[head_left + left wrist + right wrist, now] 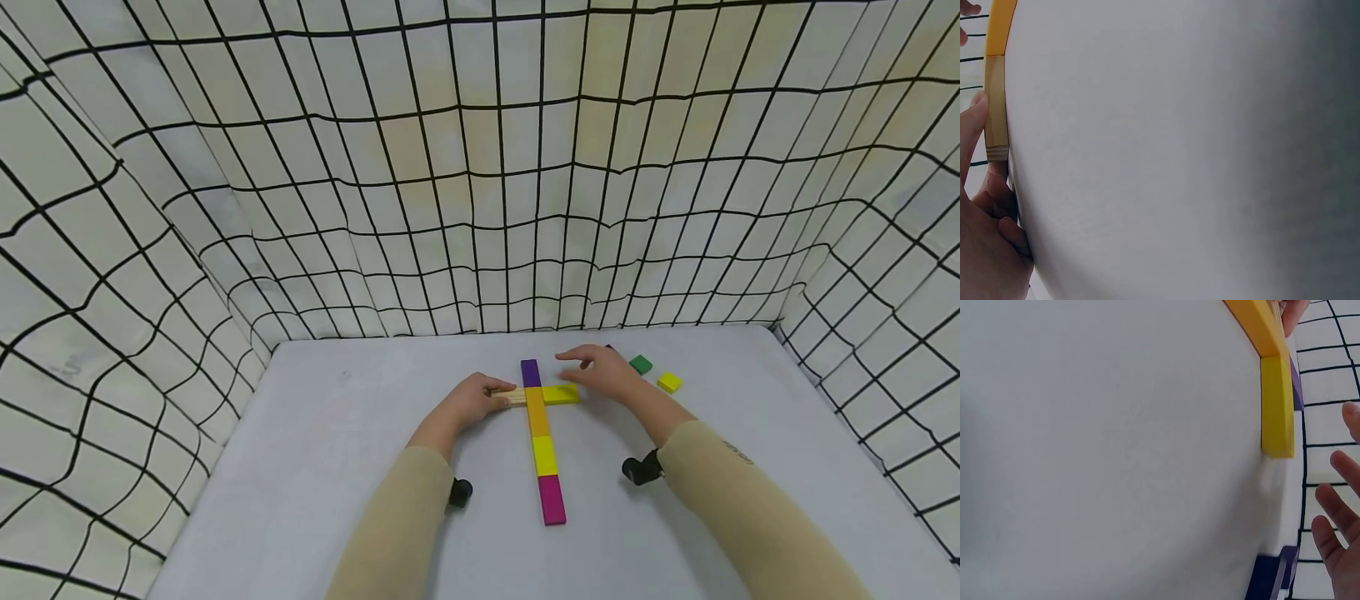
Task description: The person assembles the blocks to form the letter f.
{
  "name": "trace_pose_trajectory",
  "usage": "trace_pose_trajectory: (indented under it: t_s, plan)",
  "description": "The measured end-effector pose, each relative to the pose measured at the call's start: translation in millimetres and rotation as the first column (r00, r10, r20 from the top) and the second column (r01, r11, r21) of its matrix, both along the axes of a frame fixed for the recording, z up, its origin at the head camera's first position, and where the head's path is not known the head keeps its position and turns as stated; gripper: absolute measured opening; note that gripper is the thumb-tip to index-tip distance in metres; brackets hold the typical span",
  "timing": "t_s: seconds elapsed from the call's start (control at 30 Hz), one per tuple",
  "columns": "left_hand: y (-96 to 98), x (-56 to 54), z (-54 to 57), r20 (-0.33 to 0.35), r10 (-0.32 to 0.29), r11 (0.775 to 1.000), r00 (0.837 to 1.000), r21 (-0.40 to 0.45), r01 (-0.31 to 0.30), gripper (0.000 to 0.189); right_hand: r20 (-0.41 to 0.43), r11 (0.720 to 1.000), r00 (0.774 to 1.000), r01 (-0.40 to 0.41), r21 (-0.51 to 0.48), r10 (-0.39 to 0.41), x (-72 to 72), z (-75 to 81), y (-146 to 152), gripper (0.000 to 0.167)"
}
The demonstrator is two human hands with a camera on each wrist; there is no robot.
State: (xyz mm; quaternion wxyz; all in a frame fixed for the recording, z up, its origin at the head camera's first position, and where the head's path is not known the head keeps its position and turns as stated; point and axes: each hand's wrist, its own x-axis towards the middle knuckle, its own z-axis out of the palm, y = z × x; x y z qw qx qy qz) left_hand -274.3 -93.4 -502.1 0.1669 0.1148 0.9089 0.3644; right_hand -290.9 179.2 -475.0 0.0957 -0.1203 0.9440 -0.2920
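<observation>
A row of flat blocks lies on the table, from a purple block through an orange block and a yellow block to a magenta block. A plain wooden block meets the orange block's left side. My left hand pinches this wooden block between thumb and fingers. On the right side, another yellow block touches the orange one. Just beyond that yellow block, my right hand hovers with fingers extended and apart, holding nothing.
Right of the right hand lie a green block and a small yellow block. Dark blue and purple pieces show low in the right wrist view. Black netting surrounds the back and sides of the white table.
</observation>
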Motion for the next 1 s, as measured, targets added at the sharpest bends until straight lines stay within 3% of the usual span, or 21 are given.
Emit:
trace_pose_trajectory:
  t_s: [0.6, 0.77, 1.0]
  plan:
    - [0.2, 1.4, 2.4, 0.004, 0.007, 1.0, 1.0, 0.003, -0.007, 0.029, -0.065, 0.999, 0.998, 0.022, -0.029, -0.024, 27.8, 0.2, 83, 0.047]
    - [-0.7, 1.1, 1.4, -0.001, 0.012, 1.0, 1.0, 0.009, -0.012, 0.028, -0.057, 0.998, 0.997, 0.044, -0.043, -0.047, 32.1, -0.2, 94, 0.047]
    - [-0.3, 1.1, 1.8, 0.006, 0.004, 1.0, 1.0, 0.009, -0.004, 0.029, -0.058, 1.0, 0.998, 0.007, 0.02, -0.006, 29.7, -3.7, 94, 0.04]
